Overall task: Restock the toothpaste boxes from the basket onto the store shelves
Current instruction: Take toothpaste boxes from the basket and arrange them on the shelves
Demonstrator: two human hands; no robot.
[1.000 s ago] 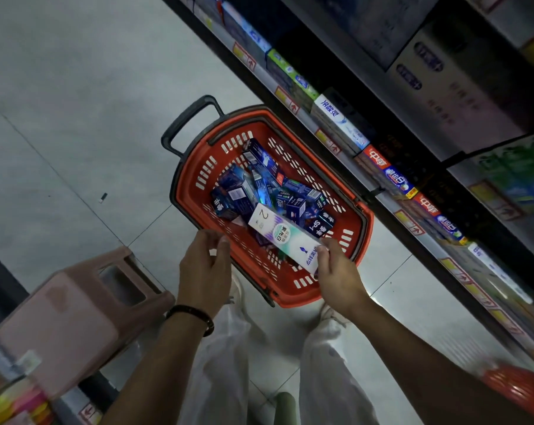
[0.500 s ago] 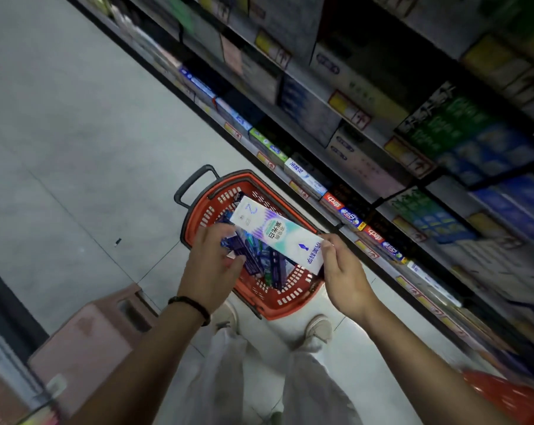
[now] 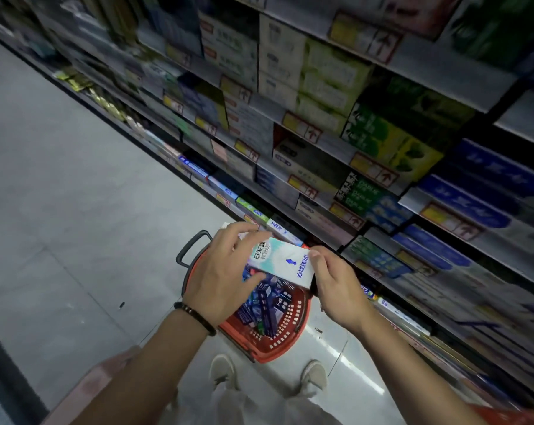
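A: Where is the white toothpaste box (image 3: 285,262)?
B: Up over the red basket (image 3: 271,354), near the shelves (image 3: 333,144). The left hand (image 3: 219,271) grips one end, the right hand (image 3: 336,286) pinches the other — fingers curled.

Head-worn camera looks down and forward — blurred shelves (image 3: 437,72) apparently close, rightward.

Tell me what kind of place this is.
Likely a shop's toiletries aisle: tiered shelves stacked with toothpaste boxes, yellow price tags on the shelf edges, a red shopping basket on the floor.
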